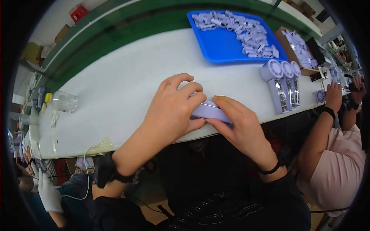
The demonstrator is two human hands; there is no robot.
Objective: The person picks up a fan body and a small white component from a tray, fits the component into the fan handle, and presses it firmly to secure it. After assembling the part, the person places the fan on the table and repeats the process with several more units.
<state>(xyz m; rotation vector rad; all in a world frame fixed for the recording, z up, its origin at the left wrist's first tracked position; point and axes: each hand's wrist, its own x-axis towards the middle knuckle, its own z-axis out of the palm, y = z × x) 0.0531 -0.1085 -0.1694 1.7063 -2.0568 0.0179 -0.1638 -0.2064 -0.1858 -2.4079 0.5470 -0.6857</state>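
Note:
My left hand (171,106) is closed round the left end of a lavender handheld fan (211,112), over the near side of the white table. Its thumb presses the near side while the fingers curl over the top. At the other end my right hand (243,123) grips the fan between thumb and fingers. A smooth lavender side and a narrow shiny strip show between the hands; my left fingers hide most of the left end. To the right, several similar lavender fans (274,70) lie side by side, round heads away from me, handles showing shiny insides.
A blue tray (216,46) with many small lavender parts (252,32) sits at the far right, beside a cardboard box (285,44) of lavender pieces. A clear plastic cup (64,101) stands at left. Co-workers' hands (333,94) are at right; a white-gloved hand (48,192) is lower left.

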